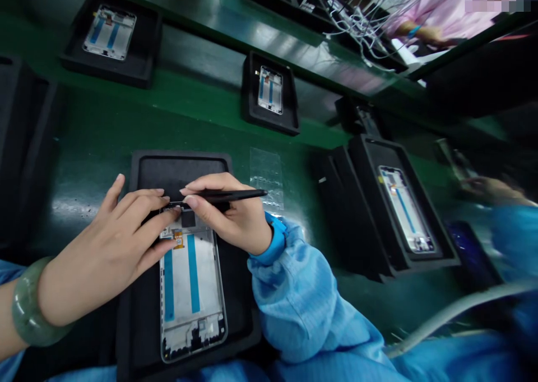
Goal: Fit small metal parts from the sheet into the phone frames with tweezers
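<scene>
A phone mid-frame [180, 298] with two blue adhesive strips lies in a black foam tray [145, 315] in front of me. My left hand [113, 236] reaches over its upper end, fingers stretched out and apart, fingertips resting on the top edge and near a small orange flex cable [179, 239]. Between the thumb and fingers of my right hand [239, 219] is a pair of slim black tweezers [235, 195], held almost level above the frame's top edge. Their working tip is hidden by my fingers.
More black trays holding phone frames stand at the back left [110, 33], back centre [270, 91] and on a stack at right [406, 208]. Clear film [267, 175] lies behind my right hand. White cables [357, 26] hang beyond the ledge. A co-worker's blue sleeve [515, 236] is at right.
</scene>
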Motion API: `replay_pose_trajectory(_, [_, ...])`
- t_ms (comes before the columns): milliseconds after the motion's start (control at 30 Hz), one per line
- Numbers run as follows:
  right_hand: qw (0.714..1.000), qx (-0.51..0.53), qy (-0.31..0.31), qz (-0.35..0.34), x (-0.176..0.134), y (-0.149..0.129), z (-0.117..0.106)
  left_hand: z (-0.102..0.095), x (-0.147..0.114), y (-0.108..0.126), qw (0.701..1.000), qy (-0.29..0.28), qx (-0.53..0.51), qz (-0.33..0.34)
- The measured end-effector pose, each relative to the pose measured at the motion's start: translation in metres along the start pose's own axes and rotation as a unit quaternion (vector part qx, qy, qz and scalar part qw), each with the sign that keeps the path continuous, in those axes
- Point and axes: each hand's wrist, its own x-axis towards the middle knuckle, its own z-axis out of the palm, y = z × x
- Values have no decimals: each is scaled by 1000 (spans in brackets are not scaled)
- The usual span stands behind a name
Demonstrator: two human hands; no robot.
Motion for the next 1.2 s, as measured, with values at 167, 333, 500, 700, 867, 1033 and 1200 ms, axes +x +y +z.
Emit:
replay_pose_trajectory(167, [1000, -9, -13, 12, -1, 1, 1, 1, 0, 1, 1000, -5, -1, -3])
replay_pose_trajectory(333, [1000, -10, -18, 16, 0, 0, 1, 1, 1, 1, 1000, -1, 3, 0])
replay_pose_trajectory(500, [999, -10, -29, 16, 2, -1, 2, 0, 0, 1, 1000, 0, 10, 7])
replay_pose_trajectory(700, [998, -42, -46, 5, 5, -5, 4, 0, 0, 1, 1000, -4, 11, 4])
replay_pose_trajectory(867, [990, -95, -105, 1, 16, -9, 8, 1, 0, 0, 1000, -3, 11, 7])
replay_pose_trajectory(1033, [991, -85, -101, 16, 18, -4, 9, 2, 0, 0, 1000, 1, 6, 2])
replay_pose_trajectory(1200, [998, -28, -43, 37, 10, 2, 7, 1, 0, 1, 1000, 3, 6, 0])
